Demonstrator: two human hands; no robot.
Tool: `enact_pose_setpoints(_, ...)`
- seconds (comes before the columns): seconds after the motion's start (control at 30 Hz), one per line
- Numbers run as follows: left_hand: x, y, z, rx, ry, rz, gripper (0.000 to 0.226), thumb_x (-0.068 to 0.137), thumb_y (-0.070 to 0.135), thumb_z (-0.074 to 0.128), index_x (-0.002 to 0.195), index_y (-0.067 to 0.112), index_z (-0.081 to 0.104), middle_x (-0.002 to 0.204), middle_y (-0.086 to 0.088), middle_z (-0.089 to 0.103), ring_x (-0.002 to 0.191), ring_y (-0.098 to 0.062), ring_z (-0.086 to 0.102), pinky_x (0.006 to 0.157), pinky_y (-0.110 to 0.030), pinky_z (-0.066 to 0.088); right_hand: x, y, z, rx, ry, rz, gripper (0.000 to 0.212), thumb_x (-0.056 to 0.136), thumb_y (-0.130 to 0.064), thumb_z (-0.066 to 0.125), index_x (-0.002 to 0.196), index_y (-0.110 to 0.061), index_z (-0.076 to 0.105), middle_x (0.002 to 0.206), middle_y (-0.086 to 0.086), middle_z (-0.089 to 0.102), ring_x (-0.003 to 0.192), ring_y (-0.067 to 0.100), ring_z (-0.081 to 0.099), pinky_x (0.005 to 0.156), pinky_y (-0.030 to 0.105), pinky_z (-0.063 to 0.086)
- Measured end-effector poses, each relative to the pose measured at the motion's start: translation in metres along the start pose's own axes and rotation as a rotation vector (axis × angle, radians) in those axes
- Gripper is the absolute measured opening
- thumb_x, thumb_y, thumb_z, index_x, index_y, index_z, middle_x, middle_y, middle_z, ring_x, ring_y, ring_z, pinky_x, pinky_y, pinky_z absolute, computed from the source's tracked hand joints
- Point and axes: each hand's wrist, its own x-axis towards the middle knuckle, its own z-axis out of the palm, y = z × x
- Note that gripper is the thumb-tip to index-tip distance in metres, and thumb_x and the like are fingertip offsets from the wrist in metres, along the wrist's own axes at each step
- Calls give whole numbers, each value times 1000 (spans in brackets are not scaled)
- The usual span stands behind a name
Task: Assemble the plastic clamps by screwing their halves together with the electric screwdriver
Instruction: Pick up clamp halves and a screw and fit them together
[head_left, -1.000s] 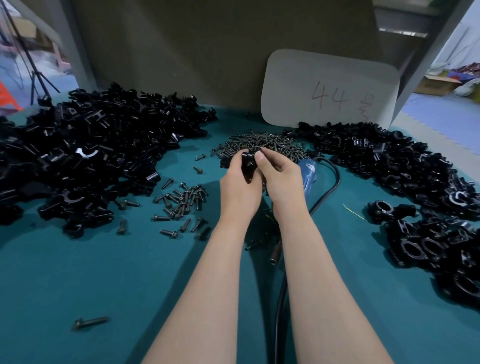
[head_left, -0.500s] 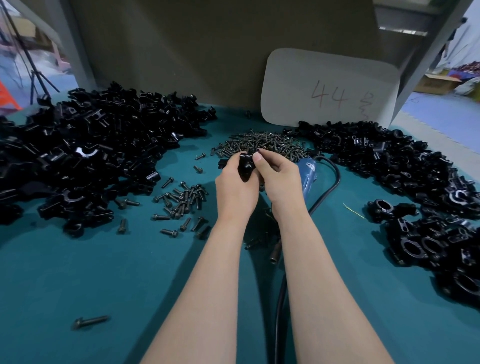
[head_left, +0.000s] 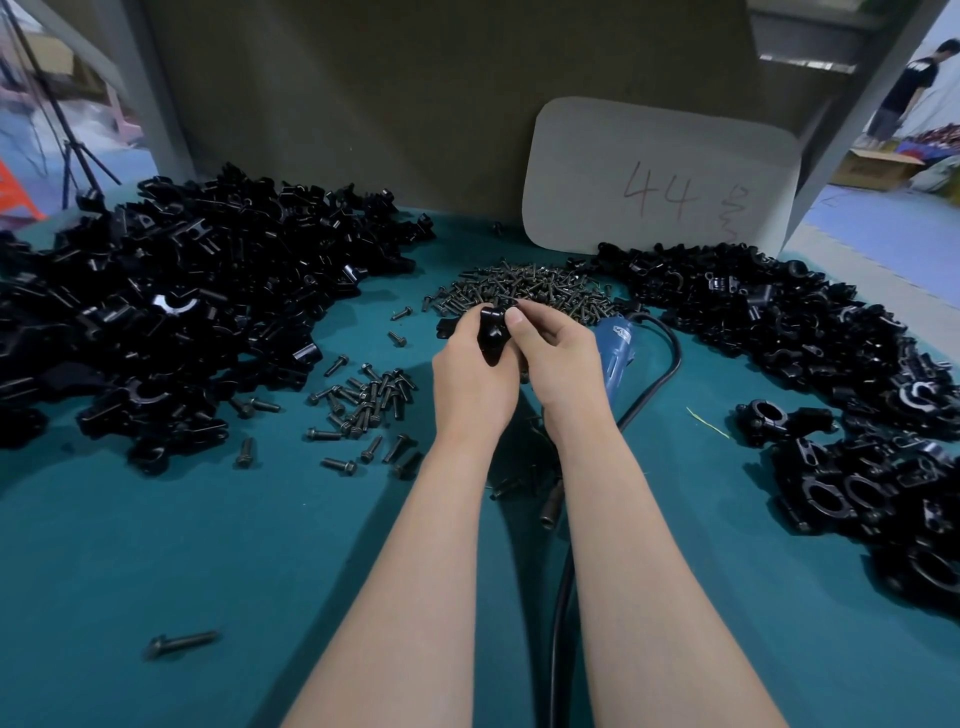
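Two-handed hold on one black clamp (head_left: 492, 332) over the middle of the teal table (head_left: 208, 545); gripped from 9 o'clock by the left hand (head_left: 470, 379), fingers curled close round it; pinched from 3 o'clock by the right hand (head_left: 558, 358), thumb and fingertips closed on its top; positioned just short of the screw pile (head_left: 524, 291) at 12 o'clock; flanked at 3 o'clock by the blue electric screwdriver (head_left: 618, 348), lying on the table; bordered at 9 o'clock by a heap of clamp halves (head_left: 182, 322).

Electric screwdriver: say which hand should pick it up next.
Right, probably. The blue electric screwdriver lies just beside the right hand, on its outer side. The left hand would have to cross over, and its fingers grip the clamp.
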Motion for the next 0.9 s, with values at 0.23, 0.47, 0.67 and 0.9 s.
enact_pose_setpoints(0.23,-2,2,-1,-9,3,6,25,95,21,58,120,22,61,90,13,61,74,10,52,55,5,35,-2,-2,0,-4,6,21,25,94,-17,59,118,-11,64,107,0,67,106,16,62,97,38,50)
enact_pose_setpoints(0.47,-2,2,-4,-243,53,-135,3,91,21,63,93,23,64,91,1,71,89,-17,68,82,-26,54,-2,-8,-4,-190,80,-37,24,98,-16,51,116,-14,66,108,-3,67,100,11,61,94,27,48)
enact_pose_setpoints(0.67,3,10,-16,-907,42,-401,5,93,9,61,89,10,59,95,-11,65,80,-17,69,74,-20,58,5,-12,8,-941,-42,118,32,93,-9,47,124,-7,54,125,16,57,115,33,53,90,37,45)
enact_pose_setpoints(0.9,4,8,-16,-1013,79,-505,6,92,6,63,89,9,58,100,-17,65,76,-19,69,70,-23,59,6,-2,23,-1172,-110,94,27,92,-15,47,118,-11,53,124,15,54,115,35,50,92,42,43)
